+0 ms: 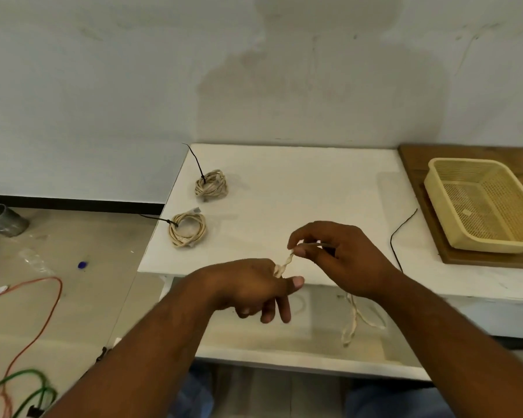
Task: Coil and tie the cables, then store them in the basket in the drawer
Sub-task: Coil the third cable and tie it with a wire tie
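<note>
A beige cable [286, 260] runs between both hands over the front edge of the white table [299, 188]. My left hand [254, 289] has it wound around the fingers. My right hand [335, 254] pinches the cable just beyond, and the loose end [352, 321] hangs below the table edge. Two coiled beige cables, each bound with a black zip tie, lie at the table's left: the far coil [211, 184] and the near coil [188, 229]. A loose black zip tie [400, 233] lies right of my hands. The yellow basket [435, 176] sits empty at the right.
The basket rests on a wooden board [411, 155] at the table's right end. Orange wire [47, 312] and green wire [18, 387] lie on the floor at left, near a metal can [2, 220]. A wall stands behind the table.
</note>
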